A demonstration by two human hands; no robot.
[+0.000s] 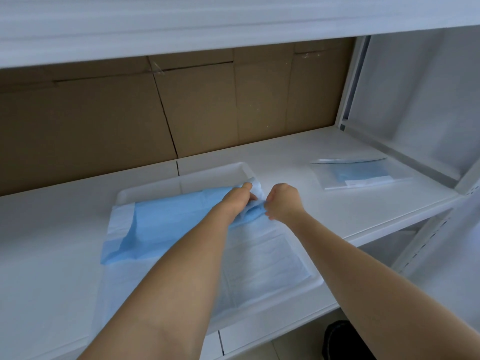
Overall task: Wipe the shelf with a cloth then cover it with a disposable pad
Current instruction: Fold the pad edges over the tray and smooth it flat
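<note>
A blue and white disposable pad (166,219) lies partly unfolded on the white shelf (324,203), its far part draped over a white tray (207,175). Its white quilted side (262,258) shows on the near right, the blue backing on the left. My left hand (237,200) pinches a folded edge of the pad near the tray's right corner. My right hand (283,202) grips the same bunched fold from the right. Both hands almost touch. No cloth is in view.
A clear plastic bag (363,175) with a folded blue pad inside lies on the shelf at the right. Brown cardboard (181,107) backs the shelf. An upper shelf (207,19) hangs overhead. A white upright post (350,81) stands at the right, a dark object (342,339) below.
</note>
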